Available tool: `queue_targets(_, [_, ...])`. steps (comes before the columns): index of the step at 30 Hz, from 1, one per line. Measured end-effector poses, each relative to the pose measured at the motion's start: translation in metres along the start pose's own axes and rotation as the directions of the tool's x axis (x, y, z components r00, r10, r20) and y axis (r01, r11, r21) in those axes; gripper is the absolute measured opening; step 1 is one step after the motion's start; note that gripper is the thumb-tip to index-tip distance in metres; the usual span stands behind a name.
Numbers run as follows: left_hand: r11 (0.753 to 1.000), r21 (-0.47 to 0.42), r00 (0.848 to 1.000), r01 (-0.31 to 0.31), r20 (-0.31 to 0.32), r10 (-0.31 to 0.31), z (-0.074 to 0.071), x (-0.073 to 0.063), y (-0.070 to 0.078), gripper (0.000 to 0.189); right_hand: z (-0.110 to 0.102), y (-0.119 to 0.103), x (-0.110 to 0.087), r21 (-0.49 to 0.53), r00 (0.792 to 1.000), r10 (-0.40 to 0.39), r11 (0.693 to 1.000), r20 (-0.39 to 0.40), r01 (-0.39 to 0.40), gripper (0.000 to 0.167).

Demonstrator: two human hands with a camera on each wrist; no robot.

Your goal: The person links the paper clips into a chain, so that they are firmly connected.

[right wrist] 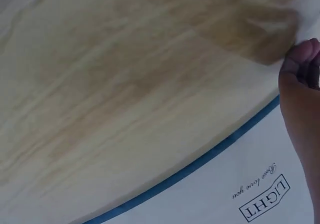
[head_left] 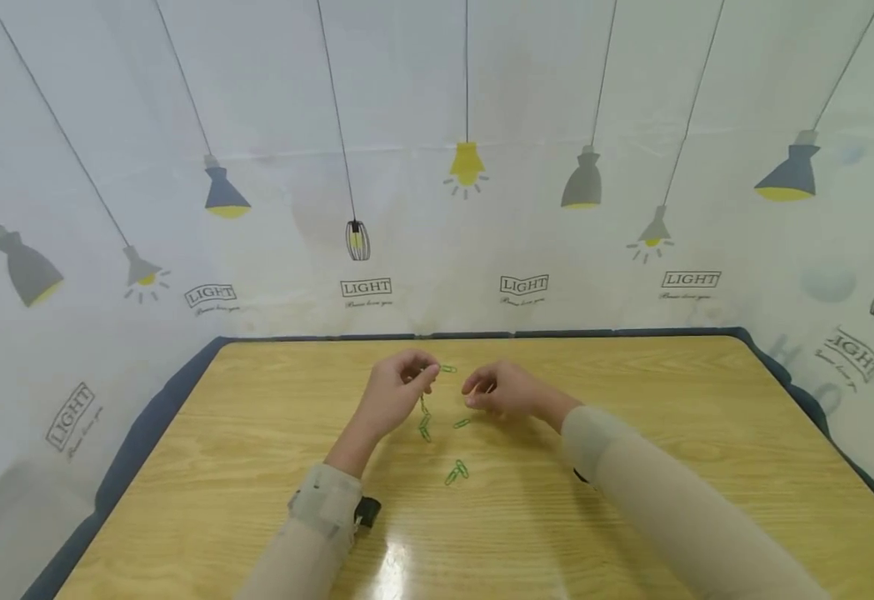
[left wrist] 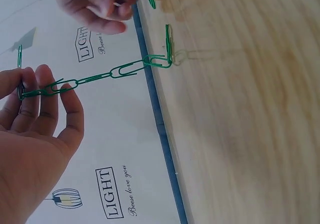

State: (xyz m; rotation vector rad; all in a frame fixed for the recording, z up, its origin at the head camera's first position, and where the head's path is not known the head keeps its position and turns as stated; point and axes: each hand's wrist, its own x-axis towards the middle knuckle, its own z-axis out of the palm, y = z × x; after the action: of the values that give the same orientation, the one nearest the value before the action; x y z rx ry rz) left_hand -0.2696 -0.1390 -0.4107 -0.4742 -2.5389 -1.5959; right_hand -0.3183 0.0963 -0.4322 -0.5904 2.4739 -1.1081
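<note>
Between thumb and fingers, my left hand [head_left: 402, 387] pinches a chain of green paper clips [left wrist: 92, 78]. Several linked clips hang from the fingers toward the tabletop. One end clip [left wrist: 19, 57] sticks out past the left fingertips. Facing it on the right, my right hand [head_left: 507, 390] hovers over the table with loosely bent fingers, thumb apart from the index finger, and no clip shows between them. A loose green paper clip [head_left: 462, 423] lies just below the right fingertips. The right wrist view catches only part of that hand at its edge.
Nearer to me, more green paper clips [head_left: 456, 472] lie close together on the wooden table [head_left: 257, 500]. A dark blue edge runs round the tabletop. Behind it hangs a pale sheet [head_left: 422, 100] printed with lamps.
</note>
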Motion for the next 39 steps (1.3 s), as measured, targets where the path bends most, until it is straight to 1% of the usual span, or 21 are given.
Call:
queue_targets(2, [1.0,0.0,1.0,-0.001,0.002,0.001,0.0,0.0,0.001,0.018,0.002,0.006,-0.001,-0.002,0.999,0.0,1.0,0.045,0.0,0.02])
queue_targets(5, [1.0,0.01,1.0,-0.012,-0.008,0.012,0.0,0.0,0.003,0.018,0.006,0.013,-0.001,-0.004,0.997,-0.005,1.0,0.078,0.006,0.015])
queue_targets(10, [0.999,0.026,1.0,-0.025,-0.006,0.025,-0.002,0.0,0.005,0.018,0.011,0.018,-0.001,-0.013,0.998,0.016,1.0,0.068,-0.015,0.012])
queue_targets(13, [1.0,0.027,1.0,-0.016,0.005,0.016,-0.002,-0.001,0.004,0.018,0.012,0.017,0.0,-0.024,0.998,0.025,0.999,0.06,-0.024,0.012])
queue_targets(20, [0.999,0.028,1.0,-0.015,0.017,0.015,-0.001,-0.001,0.003,0.017,0.016,0.011,0.002,-0.044,0.997,0.005,0.999,0.074,-0.002,0.011])
queue_targets(25, [0.999,0.031,1.0,-0.013,0.025,0.012,0.0,-0.001,0.003,0.018,0.019,0.009,0.004,-0.076,0.998,0.014,0.997,0.065,-0.009,0.007])
queue_targets(30, [0.999,0.033,1.0,-0.002,0.022,0.002,0.0,-0.001,0.002,0.017,0.02,0.008,0.004,-0.066,0.998,0.014,0.998,0.066,-0.009,0.004])
queue_targets(34, [0.999,0.037,1.0,-0.006,0.03,0.005,0.001,0.0,0.002,0.017,0.019,0.009,0.003,-0.04,0.997,0.021,0.999,0.078,-0.018,0.006])
queue_targets(39, [0.999,0.042,1.0,-0.005,0.029,0.004,0.001,-0.002,0.004,0.017,0.018,0.008,0.001,-0.036,0.996,0.014,0.999,0.091,-0.011,0.009])
